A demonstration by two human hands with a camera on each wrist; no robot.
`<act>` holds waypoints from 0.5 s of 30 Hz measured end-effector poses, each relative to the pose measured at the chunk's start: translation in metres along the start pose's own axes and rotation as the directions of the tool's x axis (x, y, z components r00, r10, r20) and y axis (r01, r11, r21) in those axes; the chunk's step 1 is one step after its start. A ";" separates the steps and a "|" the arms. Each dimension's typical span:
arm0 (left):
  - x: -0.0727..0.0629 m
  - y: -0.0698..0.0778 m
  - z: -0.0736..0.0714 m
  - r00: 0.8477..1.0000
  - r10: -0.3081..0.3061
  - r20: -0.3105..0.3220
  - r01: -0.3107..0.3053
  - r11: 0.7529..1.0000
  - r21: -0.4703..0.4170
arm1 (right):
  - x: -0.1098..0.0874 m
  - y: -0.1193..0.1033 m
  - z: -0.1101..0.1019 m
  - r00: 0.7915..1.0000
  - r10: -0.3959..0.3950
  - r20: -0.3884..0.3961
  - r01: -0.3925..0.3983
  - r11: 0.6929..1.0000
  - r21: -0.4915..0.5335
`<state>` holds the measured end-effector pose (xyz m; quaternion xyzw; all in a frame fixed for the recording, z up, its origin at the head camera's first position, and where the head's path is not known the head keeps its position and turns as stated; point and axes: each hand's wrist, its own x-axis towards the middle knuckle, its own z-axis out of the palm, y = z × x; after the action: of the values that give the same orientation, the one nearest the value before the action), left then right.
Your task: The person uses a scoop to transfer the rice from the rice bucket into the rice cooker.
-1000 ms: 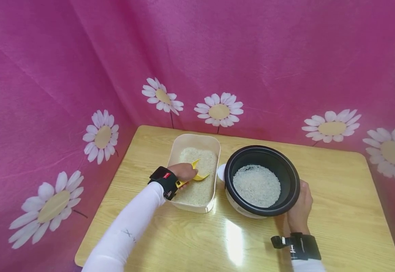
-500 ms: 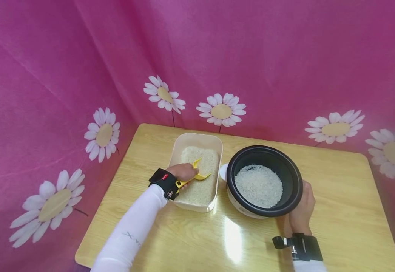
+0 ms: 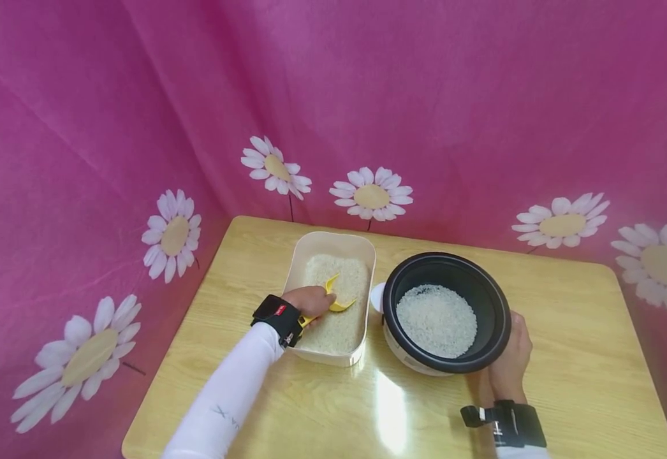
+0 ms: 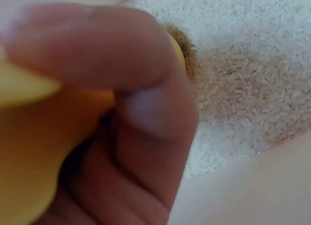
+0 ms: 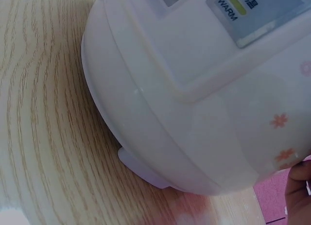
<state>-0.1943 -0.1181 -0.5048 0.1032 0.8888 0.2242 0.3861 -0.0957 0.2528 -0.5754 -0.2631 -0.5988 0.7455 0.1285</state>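
Your left hand (image 3: pixel 310 301) has its fingers curled round the yellow scoop (image 3: pixel 343 306), left of the rice cooker (image 3: pixel 412 361). Scoop is inside the bin (image 3: pixel 333 245), which stands just beside the cooker on its left, both on the tabletop (image 3: pixel 580 357). The scoop's front edge meets the bin rice (image 3: pixel 332 336); looks partly sunk, probably so it can load, but your hand hides most of it. Curled grip likely gives you leverage against the grains.

Your right hand (image 3: pixel 511 358) is at the cooker's right side, fingers against its outer wall. They're partly hidden, so I can't tell how far they're curled or if they grip anything. My read: it's there to steady the cooker.

The black pot (image 3: pixel 479 294) sits in the cooker, uncovered, pot rice (image 3: pixel 437 320) across its bottom. Bin close by the cooker presumably keeps your carry short and limits spills.
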 end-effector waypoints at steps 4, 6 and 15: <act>-0.001 0.000 0.001 1.000 0.008 -0.008 -0.008 1.000 0.013 | -0.002 -0.001 0.002 1.000 0.011 0.024 -0.013 0.997 0.073; 0.000 0.000 0.001 1.000 0.012 -0.009 -0.012 1.000 0.017 | -0.003 -0.002 0.002 0.999 0.017 0.033 -0.021 0.994 0.107; 0.003 -0.002 0.002 1.000 -0.008 -0.007 0.008 1.000 0.026 | -0.002 0.002 0.001 0.999 -0.033 0.011 0.033 0.999 -0.012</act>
<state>-0.1948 -0.1180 -0.5088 0.1039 0.8933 0.2116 0.3827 -0.0949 0.2505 -0.5765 -0.2498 -0.6084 0.7409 0.1358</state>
